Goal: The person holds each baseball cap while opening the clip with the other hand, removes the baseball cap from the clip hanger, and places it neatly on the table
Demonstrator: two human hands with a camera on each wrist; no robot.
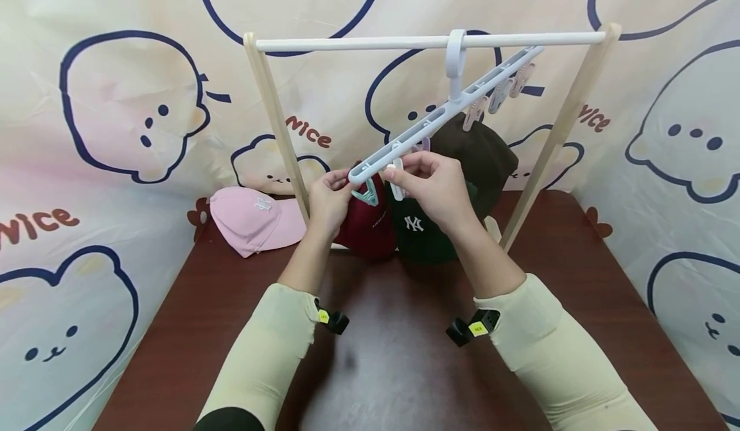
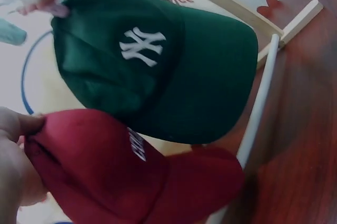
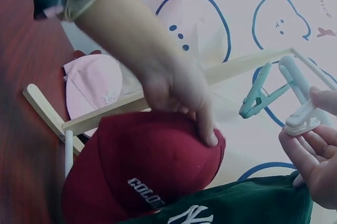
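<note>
My left hand (image 1: 329, 203) grips the back edge of a red cap (image 3: 147, 153), just under the low end of a pale-blue clip hanger (image 1: 416, 134). A teal clip (image 3: 258, 100) hangs at that end, beside the cap. My right hand (image 1: 433, 184) pinches a white clip (image 1: 397, 180) on the hanger between thumb and fingers. Right beside the red cap is a dark green cap (image 2: 121, 55) with a white NY emblem, its top edge close below my right hand. Whether a clip holds the green cap is hidden in the head view.
The hanger hooks over the white bar (image 1: 358, 43) of a wooden rack (image 1: 277, 116) and tilts. A dark brown cap (image 1: 480, 155) is behind the green one. Pink and grey clips (image 1: 500, 95) dangle at the high end. A pink cap (image 1: 254, 219) lies left on the brown table (image 1: 381, 367).
</note>
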